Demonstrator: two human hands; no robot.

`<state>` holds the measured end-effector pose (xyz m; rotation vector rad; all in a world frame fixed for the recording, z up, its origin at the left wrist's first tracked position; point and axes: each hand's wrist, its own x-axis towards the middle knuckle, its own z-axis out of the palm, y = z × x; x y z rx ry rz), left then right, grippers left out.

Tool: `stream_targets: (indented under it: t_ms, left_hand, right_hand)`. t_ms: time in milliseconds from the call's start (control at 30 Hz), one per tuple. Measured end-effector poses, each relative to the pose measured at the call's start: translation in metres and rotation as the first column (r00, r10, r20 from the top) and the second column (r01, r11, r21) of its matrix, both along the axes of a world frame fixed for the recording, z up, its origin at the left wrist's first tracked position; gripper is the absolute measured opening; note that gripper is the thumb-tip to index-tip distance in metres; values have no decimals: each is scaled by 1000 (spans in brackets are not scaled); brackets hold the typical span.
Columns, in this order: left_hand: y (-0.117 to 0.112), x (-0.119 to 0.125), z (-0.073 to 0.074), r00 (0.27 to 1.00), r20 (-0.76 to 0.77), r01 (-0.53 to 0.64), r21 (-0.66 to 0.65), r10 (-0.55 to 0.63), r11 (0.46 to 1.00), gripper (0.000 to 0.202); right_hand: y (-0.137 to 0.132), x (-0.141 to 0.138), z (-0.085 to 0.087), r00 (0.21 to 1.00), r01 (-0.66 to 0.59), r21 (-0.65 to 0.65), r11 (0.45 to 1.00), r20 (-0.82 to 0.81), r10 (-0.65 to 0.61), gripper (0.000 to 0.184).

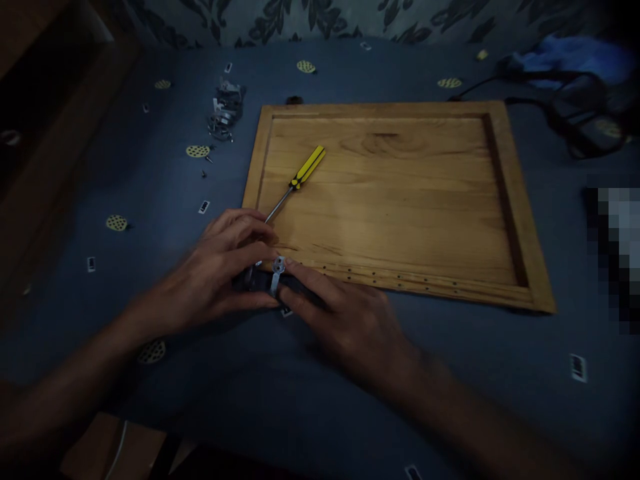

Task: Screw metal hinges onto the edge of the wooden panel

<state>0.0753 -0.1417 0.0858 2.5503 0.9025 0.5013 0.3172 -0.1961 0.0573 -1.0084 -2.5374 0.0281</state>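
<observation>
Dimly, a framed wooden panel (400,193) lies on printed blue cloth (240,380).

In dim light, a leaf-patterned wall (345,27) stands behind a blue printed cloth (130,160).

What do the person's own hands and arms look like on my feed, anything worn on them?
The left hand and right hand are ungloved, with no watch or bracelet showing. The forearms are bare where visible; no sleeve can be made out.
</observation>
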Motion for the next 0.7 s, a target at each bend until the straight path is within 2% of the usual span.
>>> stream_targets:
  t_ms: [233,400,700]
  left_hand:
    - [1,-1,0,1000,-8,17,11,-17,1000,40]
    - [1,-1,-1,1000,-8,-10,-11,10,1000,39]
    - [0,-3,-4,1000,-7,-16,-1,16,1000,38]
  right_hand:
    - [2,-1,4,1000,14,7,1000,10,-14,44]
    - [0,-2,3,999,9,-32,999,46,-8,39]
    - [2,-3,6,1000,10,-25,1000,-6,-10,42]
